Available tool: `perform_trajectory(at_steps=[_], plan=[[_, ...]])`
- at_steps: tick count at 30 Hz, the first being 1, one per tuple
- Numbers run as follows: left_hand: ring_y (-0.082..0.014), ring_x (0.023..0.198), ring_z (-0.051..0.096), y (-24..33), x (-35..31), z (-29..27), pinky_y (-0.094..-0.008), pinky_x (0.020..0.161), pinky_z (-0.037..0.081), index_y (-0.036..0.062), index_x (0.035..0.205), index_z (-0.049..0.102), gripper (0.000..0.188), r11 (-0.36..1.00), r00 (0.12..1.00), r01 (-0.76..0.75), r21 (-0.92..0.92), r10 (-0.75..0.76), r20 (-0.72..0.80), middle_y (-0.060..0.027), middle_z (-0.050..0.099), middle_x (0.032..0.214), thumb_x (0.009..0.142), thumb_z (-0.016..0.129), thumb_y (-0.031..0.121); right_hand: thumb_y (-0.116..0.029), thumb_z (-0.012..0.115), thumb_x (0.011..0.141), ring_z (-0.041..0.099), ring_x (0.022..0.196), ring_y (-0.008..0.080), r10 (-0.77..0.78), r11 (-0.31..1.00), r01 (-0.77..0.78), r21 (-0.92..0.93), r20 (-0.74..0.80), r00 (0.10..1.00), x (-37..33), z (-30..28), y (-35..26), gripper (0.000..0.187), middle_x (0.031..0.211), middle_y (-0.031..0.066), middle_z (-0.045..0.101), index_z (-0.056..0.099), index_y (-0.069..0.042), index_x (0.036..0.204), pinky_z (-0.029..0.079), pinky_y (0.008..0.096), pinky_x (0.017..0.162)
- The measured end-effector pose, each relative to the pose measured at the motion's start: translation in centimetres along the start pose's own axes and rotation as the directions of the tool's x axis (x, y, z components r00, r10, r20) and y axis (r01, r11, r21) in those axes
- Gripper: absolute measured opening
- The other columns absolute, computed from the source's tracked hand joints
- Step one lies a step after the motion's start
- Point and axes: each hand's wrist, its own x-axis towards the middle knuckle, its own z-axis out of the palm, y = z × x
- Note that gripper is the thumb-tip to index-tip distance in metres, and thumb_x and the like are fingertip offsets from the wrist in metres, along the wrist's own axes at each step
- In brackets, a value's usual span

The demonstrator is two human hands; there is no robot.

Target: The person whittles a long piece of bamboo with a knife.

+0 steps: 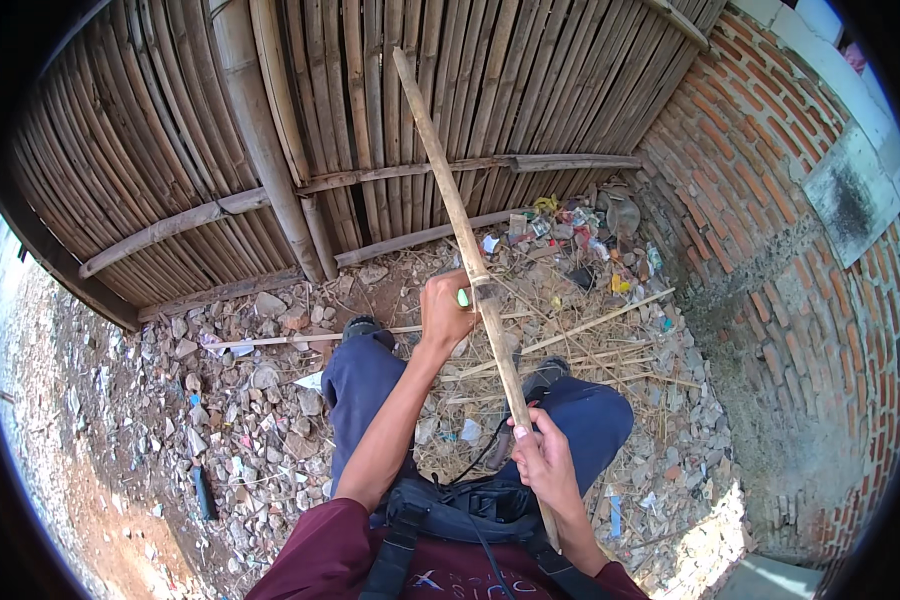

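Observation:
A long bamboo pole (452, 190) slants up and away from my lap toward the bamboo wall, with a dark joint near its middle. Low on the pole, my right hand (545, 462) is wrapped around it, thumb on top. Beside the joint, my left hand (447, 312) is closed in a fist against the pole's left side. From that fist pokes the light-green end of a small object (462, 297); the rest is hidden by my fingers, and I cannot make out its kind.
Thin bamboo strips (595, 325) lie between and beyond my feet on stony ground (260, 420). A bamboo wall (360, 110) rises ahead, with a brick wall (770, 230) on the right. Litter (590, 235) is heaped in their corner. A black strap bag (470, 508) sits at my waist.

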Motion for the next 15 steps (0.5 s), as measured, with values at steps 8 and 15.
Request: perform_trajectory(at_steps=[8,15], plan=[[-0.0462,0.068,0.070,-1.0,-1.2,1.9,-0.0468,0.061,0.050,-0.0062,0.087,0.073,0.015,0.946,0.963,0.247,-0.208,-0.263,-0.052,-0.0288,0.066,0.072,0.083,0.078,0.008,-0.016,0.061,0.109,0.073,0.067,0.0333,-0.255,0.879,0.199,-0.433,-0.073,0.964,1.5,1.7,0.1,0.023,0.077,0.0201,0.070,0.060,-0.001,0.127,0.052,0.0440,0.060],[-0.0145,0.062,0.064,0.5,-1.3,3.1,-0.0414,0.059,0.050,-0.0017,0.081,0.072,0.016,0.554,0.791,0.535,-0.638,-0.593,0.149,-0.0059,0.066,0.064,0.092,0.074,0.010,-0.015,0.062,0.109,0.075,0.073,0.0441,-0.361,0.809,0.268,-0.523,-0.083,0.929,2.9,2.4,-0.6,0.022,0.081,0.0259,0.070,0.059,-0.002,0.126,0.053,0.0484,0.062]])
